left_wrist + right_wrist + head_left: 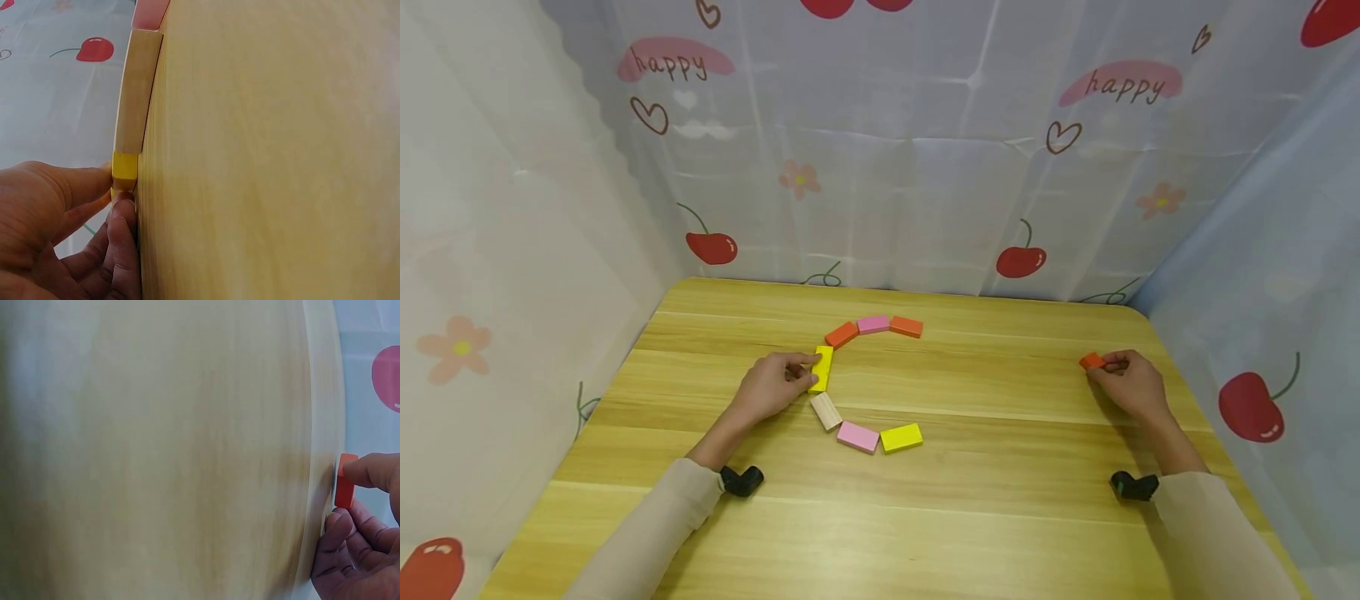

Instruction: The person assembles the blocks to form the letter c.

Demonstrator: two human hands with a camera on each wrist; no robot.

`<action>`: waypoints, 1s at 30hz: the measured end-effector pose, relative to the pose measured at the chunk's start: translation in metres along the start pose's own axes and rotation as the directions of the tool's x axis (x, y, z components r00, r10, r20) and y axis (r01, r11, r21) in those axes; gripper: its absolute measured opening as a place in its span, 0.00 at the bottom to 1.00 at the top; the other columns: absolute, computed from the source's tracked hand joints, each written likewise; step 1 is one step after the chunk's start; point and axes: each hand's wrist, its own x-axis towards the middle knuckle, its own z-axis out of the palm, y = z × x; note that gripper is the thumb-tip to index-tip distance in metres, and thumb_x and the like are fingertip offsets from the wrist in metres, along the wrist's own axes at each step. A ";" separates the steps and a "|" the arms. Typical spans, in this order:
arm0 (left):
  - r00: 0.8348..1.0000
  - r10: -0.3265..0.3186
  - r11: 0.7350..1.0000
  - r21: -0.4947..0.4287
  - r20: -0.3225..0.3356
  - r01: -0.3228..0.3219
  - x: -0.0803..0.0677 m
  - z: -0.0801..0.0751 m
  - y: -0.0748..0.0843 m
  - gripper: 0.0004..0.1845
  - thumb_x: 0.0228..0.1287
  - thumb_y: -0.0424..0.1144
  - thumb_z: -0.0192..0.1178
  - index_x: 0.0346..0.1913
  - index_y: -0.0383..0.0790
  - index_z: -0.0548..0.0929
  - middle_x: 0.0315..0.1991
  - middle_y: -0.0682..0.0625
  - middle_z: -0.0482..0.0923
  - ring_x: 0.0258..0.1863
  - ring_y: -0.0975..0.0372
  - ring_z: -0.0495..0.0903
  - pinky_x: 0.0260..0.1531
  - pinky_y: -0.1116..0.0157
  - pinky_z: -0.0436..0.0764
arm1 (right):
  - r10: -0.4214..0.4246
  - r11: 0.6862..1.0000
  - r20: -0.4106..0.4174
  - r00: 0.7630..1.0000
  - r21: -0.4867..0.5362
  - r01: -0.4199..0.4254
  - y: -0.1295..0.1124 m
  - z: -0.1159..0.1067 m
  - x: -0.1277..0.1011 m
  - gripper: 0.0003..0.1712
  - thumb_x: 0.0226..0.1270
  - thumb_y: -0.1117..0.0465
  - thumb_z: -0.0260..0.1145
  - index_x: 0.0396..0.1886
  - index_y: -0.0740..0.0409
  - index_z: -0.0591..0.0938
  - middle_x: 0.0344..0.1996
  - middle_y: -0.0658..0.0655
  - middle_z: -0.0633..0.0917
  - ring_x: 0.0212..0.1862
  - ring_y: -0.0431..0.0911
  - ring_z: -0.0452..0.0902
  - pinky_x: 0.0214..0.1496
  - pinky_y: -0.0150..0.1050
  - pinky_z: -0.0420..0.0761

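Observation:
My left hand point(771, 385) has thumb and fingertips on a yellow block point(823, 369) at the left bend of a curved row. In the left wrist view the thumb and fingers pinch the yellow block's point(125, 167) near end, partly covering it. A bare wooden block point(826, 412) comes right after it. Toward the table's right side my right hand point(1131, 385) pinches an orange block point(1092, 361) between thumb and fingers. The right wrist view shows this orange block point(345, 487) gripped close to the tabletop; whether it touches the table I cannot tell.
Above the yellow block the row runs through orange point(842, 335), pink point(873, 324) and orange point(907, 327) blocks. Below, a pink block point(858, 437) and a yellow block point(902, 438) continue it. Printed curtains point(910, 208) hang behind and beside the wooden table point(1000, 533).

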 end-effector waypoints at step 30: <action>1.000 0.007 1.000 -0.011 -0.005 -0.008 -0.001 0.000 0.000 0.21 0.75 0.45 0.69 0.67 0.49 0.88 0.39 0.52 0.90 0.34 0.61 0.81 0.30 0.65 0.74 | -0.038 0.999 0.018 0.999 0.015 0.038 -0.009 0.009 -0.019 0.30 0.79 0.48 0.66 0.61 0.71 0.77 0.55 0.75 0.84 0.52 0.65 0.82 0.44 0.39 0.75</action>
